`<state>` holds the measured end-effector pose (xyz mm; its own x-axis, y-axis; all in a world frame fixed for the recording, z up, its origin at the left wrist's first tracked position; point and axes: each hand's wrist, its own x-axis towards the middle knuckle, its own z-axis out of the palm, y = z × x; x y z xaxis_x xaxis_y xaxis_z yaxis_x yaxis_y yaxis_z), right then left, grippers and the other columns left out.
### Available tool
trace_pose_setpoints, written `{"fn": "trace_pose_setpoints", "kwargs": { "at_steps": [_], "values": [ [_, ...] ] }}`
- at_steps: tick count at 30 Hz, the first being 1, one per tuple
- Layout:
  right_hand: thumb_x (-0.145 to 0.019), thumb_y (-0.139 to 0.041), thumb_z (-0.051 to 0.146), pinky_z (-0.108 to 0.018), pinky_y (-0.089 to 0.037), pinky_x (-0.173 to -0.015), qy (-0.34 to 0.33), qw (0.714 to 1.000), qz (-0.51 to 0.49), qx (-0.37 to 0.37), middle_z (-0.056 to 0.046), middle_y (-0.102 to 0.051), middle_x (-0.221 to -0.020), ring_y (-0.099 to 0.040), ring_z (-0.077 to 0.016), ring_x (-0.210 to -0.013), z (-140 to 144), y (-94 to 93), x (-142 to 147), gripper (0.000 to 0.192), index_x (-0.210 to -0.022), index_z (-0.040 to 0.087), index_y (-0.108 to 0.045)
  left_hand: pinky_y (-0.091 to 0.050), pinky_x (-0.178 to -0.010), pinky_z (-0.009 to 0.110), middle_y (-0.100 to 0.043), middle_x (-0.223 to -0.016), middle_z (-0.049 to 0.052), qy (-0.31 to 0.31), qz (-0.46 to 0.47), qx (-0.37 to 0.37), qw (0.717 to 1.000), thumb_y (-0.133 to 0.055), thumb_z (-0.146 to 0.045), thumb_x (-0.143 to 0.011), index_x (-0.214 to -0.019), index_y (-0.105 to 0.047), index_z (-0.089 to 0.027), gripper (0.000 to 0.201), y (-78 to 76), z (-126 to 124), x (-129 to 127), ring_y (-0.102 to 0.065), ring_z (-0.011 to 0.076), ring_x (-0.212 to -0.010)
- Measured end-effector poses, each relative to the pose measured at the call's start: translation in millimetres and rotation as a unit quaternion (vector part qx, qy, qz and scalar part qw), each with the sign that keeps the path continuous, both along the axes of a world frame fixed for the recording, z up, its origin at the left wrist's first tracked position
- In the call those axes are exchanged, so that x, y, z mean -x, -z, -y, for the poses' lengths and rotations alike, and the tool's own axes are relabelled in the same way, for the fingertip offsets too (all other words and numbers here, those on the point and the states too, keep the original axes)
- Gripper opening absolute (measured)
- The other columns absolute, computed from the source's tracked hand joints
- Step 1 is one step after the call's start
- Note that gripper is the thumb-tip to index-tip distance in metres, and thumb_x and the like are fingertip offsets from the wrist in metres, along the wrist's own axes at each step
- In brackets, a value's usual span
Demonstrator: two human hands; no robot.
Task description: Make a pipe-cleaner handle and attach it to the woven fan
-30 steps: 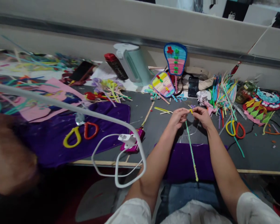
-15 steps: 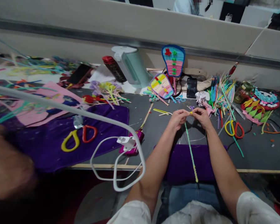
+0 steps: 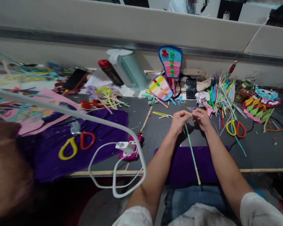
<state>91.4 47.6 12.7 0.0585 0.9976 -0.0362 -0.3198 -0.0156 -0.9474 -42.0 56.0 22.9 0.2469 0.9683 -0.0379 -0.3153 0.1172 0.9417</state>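
Note:
My left hand (image 3: pixel 180 121) is closed in a pinch above the grey table. From beneath its fingers a green and yellow pipe cleaner (image 3: pixel 192 149) slants down toward my lap. My right hand (image 3: pixel 202 118) pinches close beside it, fingertips nearly meeting the left ones. Between them shows a small yellow bit (image 3: pixel 193 112); whether it belongs to the same pipe cleaner, I cannot tell. A folded purple cloth (image 3: pixel 179 166) lies at the table edge below my forearms. Just beyond my fingers are small purple curled pieces (image 3: pixel 191 108).
Scissors (image 3: pixel 235 128) lie right of my hand, near a bunch of pipe cleaners (image 3: pixel 223 91). Two decorated fans (image 3: pixel 171 62) stand behind, left of a phone (image 3: pixel 191 88). A white cable (image 3: pixel 132 131) crosses at left, past other scissors (image 3: pixel 76 146) and another person's blurred arm (image 3: pixel 9 169).
The view has shifted slightly, so most things sit a little further left. My hands keep their pinch close together. The other person's arm at left has moved a little.

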Motion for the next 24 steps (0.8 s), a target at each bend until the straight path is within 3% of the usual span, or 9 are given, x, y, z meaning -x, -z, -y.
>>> {"fn": "trace_pose_setpoints", "kwargs": {
  "at_steps": [9, 14, 19, 24],
  "values": [
    [-0.057, -0.072, 0.028, -0.019, -0.036, -0.045, 0.07, 0.997, -0.026, -0.037, 0.008, -0.051, -0.063, -0.043, -0.0064, -0.05, 0, 1.0, 12, 0.027, -0.075, 0.022, -0.052, -0.009, -0.038, 0.018, -0.033, -0.04, -0.01, 0.017, 0.023, 0.054, 0.998, -0.078, -0.028, -0.055, -0.061, -0.059, -0.014, 0.025, 4.8, -3, 1, -0.021, 0.0007, -0.034],
    [-0.061, -0.073, 0.036, -0.021, -0.042, -0.048, 0.051, 0.997, 0.026, -0.058, 0.003, -0.057, -0.072, -0.047, -0.009, -0.059, 2, -2.2, 8, 0.026, -0.08, 0.02, -0.063, -0.009, -0.037, 0.017, -0.034, -0.042, -0.01, 0.025, 0.043, 0.07, 0.996, -0.08, -0.028, -0.055, -0.064, -0.058, -0.014, 0.027, 7.1, -6, 4, -0.02, 0.0001, -0.034],
    [-0.063, -0.075, 0.042, -0.023, -0.044, -0.051, 0.037, 0.994, 0.068, -0.076, 0.002, -0.059, -0.068, -0.048, -0.0106, -0.061, 2, -3.5, 2, 0.028, -0.079, 0.02, -0.068, -0.009, -0.037, 0.017, -0.033, -0.041, -0.01, 0.015, 0.048, 0.054, 0.997, -0.08, -0.027, -0.056, -0.063, -0.06, -0.014, 0.025, 6.1, -8, 6, -0.02, 0.0004, -0.034],
    [-0.066, -0.073, 0.044, -0.023, -0.033, -0.045, 0.049, 0.991, 0.099, -0.071, 0.005, -0.05, -0.055, -0.04, -0.0084, -0.05, 2, -3.2, -1, 0.026, -0.07, 0.019, -0.066, -0.01, -0.037, 0.019, -0.034, -0.04, -0.01, -0.004, 0.026, 0.019, 0.999, -0.079, -0.029, -0.059, -0.063, -0.061, -0.014, 0.023, 7.2, -6, 6, -0.021, 0.0011, -0.034]
  ]
}}
